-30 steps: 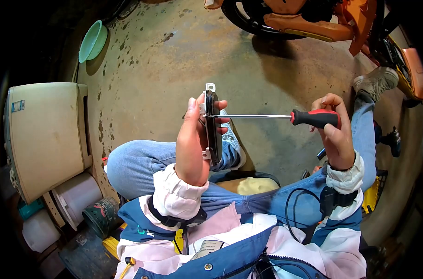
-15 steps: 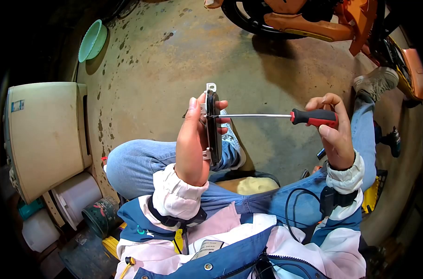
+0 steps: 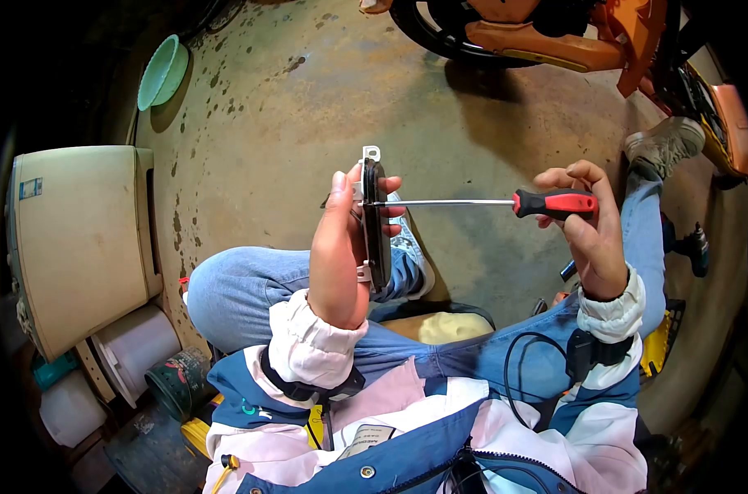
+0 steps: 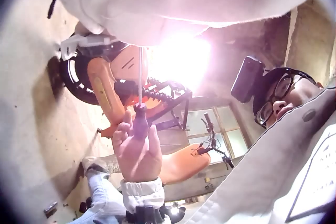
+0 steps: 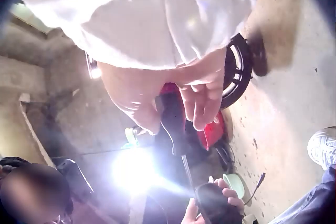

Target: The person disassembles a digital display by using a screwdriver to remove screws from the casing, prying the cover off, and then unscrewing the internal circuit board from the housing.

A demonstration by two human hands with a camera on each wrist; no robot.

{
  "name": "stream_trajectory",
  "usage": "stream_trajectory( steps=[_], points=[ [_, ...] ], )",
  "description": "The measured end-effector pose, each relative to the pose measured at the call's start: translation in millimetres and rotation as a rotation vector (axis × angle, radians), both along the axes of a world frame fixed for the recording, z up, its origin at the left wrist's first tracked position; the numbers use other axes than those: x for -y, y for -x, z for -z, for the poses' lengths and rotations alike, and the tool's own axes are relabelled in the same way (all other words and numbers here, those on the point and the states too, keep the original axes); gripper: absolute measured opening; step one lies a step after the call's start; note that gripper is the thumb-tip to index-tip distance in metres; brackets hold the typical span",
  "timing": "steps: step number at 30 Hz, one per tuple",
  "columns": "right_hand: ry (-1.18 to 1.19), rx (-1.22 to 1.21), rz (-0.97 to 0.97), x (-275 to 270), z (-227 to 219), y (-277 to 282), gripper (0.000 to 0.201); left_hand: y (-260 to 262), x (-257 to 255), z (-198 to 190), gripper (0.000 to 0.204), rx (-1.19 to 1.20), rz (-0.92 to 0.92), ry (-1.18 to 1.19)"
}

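A flat black part with pale metal tabs [image 3: 377, 226] stands on edge in my left hand [image 3: 338, 239], thumb on its near side and fingertips showing beyond it. The right hand [image 3: 592, 239] holds the red and black handle of a screwdriver [image 3: 555, 203], thumb below and fingers partly extended above. Its long shaft runs level to the middle of the black part; the tip's exact seat is too small to tell. In the right wrist view the screwdriver handle [image 5: 172, 121] lies between thumb and fingers, and the black part [image 5: 218, 203] shows beyond the shaft.
An orange motorcycle [image 3: 547, 45] stands at the upper right. On the floor at the upper left is a green basin [image 3: 165, 74]. A beige appliance [image 3: 82, 239] and a white bucket [image 3: 135, 350] stand at the left. A drill-like tool [image 3: 693, 249] lies by the right leg.
The screwdriver handle has rotated about its own axis, showing a different red patch. My right fingers have shifted slightly around it. The left hand and black part have barely moved.
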State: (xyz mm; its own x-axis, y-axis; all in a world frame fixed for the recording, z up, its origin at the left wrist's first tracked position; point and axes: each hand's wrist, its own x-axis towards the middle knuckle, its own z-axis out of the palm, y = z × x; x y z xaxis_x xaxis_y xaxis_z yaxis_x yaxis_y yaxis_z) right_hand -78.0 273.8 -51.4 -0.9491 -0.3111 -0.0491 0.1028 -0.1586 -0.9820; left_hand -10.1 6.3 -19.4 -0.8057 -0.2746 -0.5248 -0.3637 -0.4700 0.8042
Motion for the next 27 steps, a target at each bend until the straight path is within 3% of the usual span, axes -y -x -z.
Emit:
stream_trajectory(
  steps=[1, 3, 6, 9, 19, 27],
  points=[
    [-0.001, 0.001, 0.001, -1.4, -2.8, 1.1, 0.055, 0.0, -0.1, 0.1, 0.056, 0.001, 0.001, -0.001],
    [0.008, 0.246, -0.047, -5.9, -7.3, 4.0, 0.056, 0.3, -0.2, 0.0, 0.057, -0.012, 0.007, 0.035],
    [-0.027, 0.312, -0.075, -17.1, -2.5, 5.9, 0.050, 0.4, -0.3, -0.1, 0.057, -0.003, 0.008, 0.016],
    [0.069, 0.140, -0.141, -16.9, -2.0, 4.6, 0.040, 0.1, -1.0, -0.1, 0.057, -0.002, 0.007, 0.019],
    [0.132, 0.108, -0.109, -16.2, -5.5, 3.2, 0.036, 0.5, -0.5, -2.0, 0.062, 0.005, 0.016, 0.014],
    [0.078, 0.144, -0.008, -22.3, -4.4, 9.8, 0.035, -1.7, 5.8, 2.2, 0.058, -0.057, -0.206, 0.065]
  ],
)
